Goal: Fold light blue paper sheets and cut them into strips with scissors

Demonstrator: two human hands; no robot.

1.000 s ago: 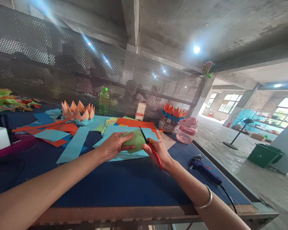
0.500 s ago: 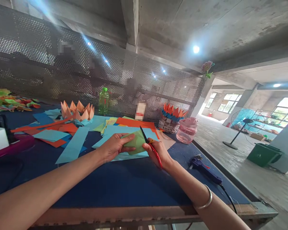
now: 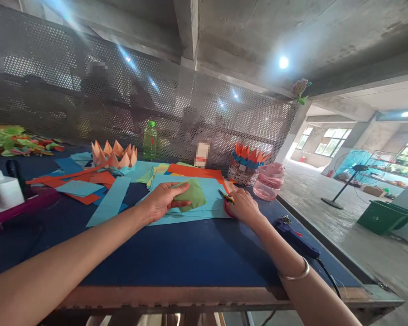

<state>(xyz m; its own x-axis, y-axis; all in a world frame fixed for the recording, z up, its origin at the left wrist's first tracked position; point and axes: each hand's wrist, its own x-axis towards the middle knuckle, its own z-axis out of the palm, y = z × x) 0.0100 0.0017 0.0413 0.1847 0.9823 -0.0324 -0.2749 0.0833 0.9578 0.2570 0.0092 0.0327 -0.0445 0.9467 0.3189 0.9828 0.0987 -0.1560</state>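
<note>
The left hand (image 3: pixel 163 201) is pressing down with its fingers together on a rounded green paper piece (image 3: pixel 190 194), which is lying on a light blue paper sheet (image 3: pixel 211 208); any pinch beneath it is hidden. Just right of it, the right hand (image 3: pixel 243 208) is curling closed around red-handled scissors (image 3: pixel 228 203), their tip pointing toward the green piece. Beyond the left hand, a spiky folded orange paper crown (image 3: pixel 112 155) is looking finished, while cut orange and blue paper strips (image 3: pixel 78 188) are lying unused, so the green piece appears to be only partway worked

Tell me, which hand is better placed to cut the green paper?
Probably the right hand: it holds the red scissors, while the left hand rests on the green paper.
</note>
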